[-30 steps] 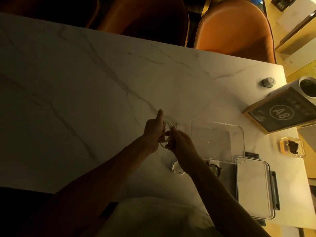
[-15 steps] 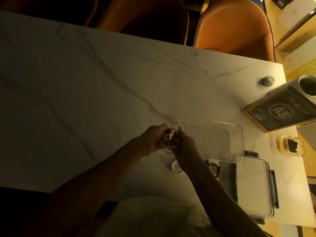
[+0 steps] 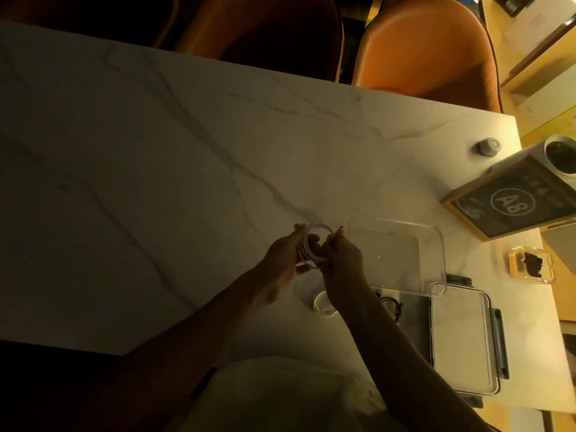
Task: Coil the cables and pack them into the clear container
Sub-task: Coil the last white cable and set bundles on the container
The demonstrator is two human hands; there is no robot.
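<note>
A white cable (image 3: 311, 244) is wound into a small coil just above the marble table (image 3: 156, 182). My left hand (image 3: 286, 257) grips the coil's left side, fingers through the loops. My right hand (image 3: 341, 260) pinches the coil's right side, with a cable end sticking up by its fingertips. Right of the hands lies a clear tray (image 3: 396, 254). Nearer me sits the clear container (image 3: 461, 338) with dark latches; a coiled black cable (image 3: 394, 307) lies in its left part, partly hidden by my right forearm.
A small clear round piece (image 3: 322, 304) lies under my right wrist. A framed A8 sign (image 3: 514, 204), a small grey knob (image 3: 488, 147), a white cup (image 3: 561, 157) and a small clear box with something dark inside (image 3: 531, 265) stand at the right. Orange chairs (image 3: 427, 48) line the far edge.
My left index finger, pointing out a second ago, has curled in around the loops. The coil looks tighter and both hands sit slightly lower and closer together.
</note>
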